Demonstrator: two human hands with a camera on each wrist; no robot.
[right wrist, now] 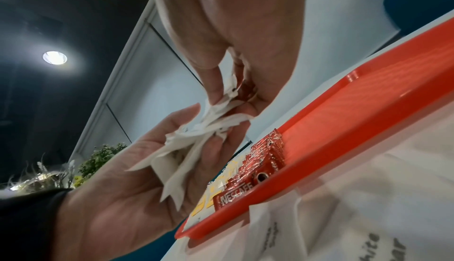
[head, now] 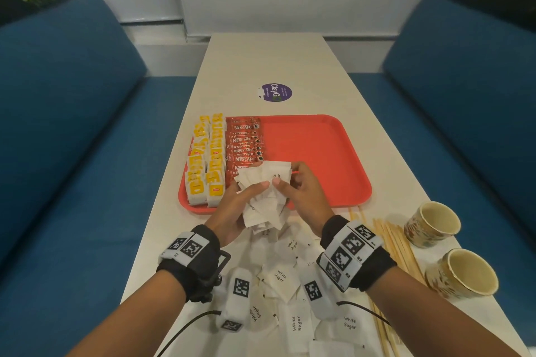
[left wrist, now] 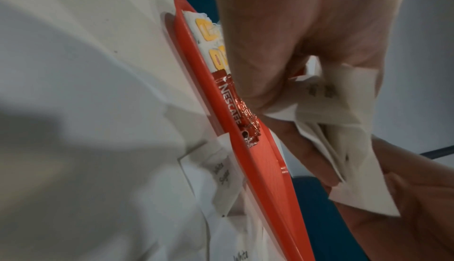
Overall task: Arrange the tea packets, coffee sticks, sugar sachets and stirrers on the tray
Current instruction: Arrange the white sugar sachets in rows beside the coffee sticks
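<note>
Both hands full of sugar, tray half filled

Nearest me, loose sugar sachets litter the table under my wrists, with the stirrers and two paper cups off to the right hand's side. My left hand cradles a messy bunch of white sachets while my right hand pinches the top of it, right over the near edge of the red tray. Just beyond the left hand sit the coffee sticks, then the yellow tea packets further left.
</note>
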